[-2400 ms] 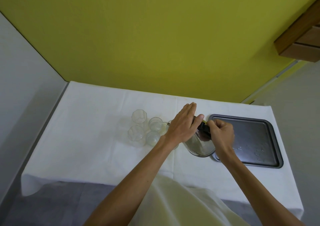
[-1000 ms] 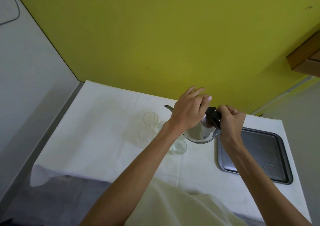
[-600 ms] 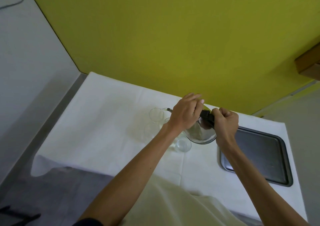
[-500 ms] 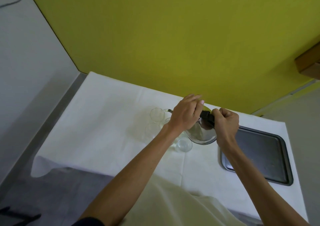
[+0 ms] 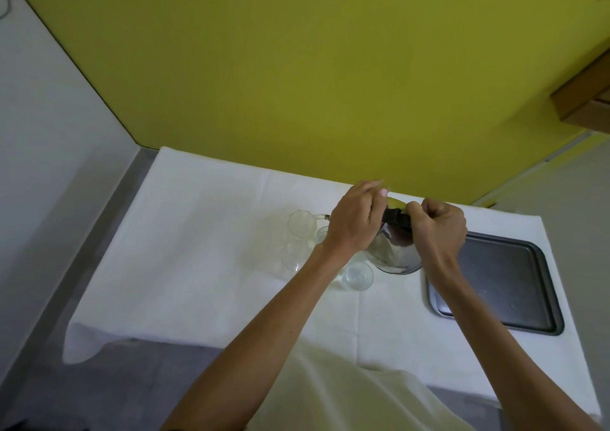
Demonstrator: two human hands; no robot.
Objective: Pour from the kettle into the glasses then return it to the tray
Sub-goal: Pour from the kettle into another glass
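A shiny steel kettle (image 5: 394, 255) with a black handle is held above the white table, tilted to the left. Its thin spout (image 5: 321, 217) reaches over the rim of the far tall glass (image 5: 301, 225). My right hand (image 5: 437, 230) is shut on the black handle. My left hand (image 5: 355, 222) lies over the kettle's top, fingers curled on the lid. Several clear glasses stand in a cluster under and left of the kettle; a short one (image 5: 358, 275) is nearest me. The dark metal tray (image 5: 541, 285) lies to the right with nothing on it.
A white cloth (image 5: 198, 249) covers the table, which butts against a yellow wall (image 5: 297, 83) at the back. A grey wall runs along the left. A wooden shelf corner (image 5: 584, 107) juts out at the upper right.
The kettle was lifted and carried left from beside the tray to over the glasses, then tipped further. Its spout now sits over the far tall glass. Both hands kept their hold.
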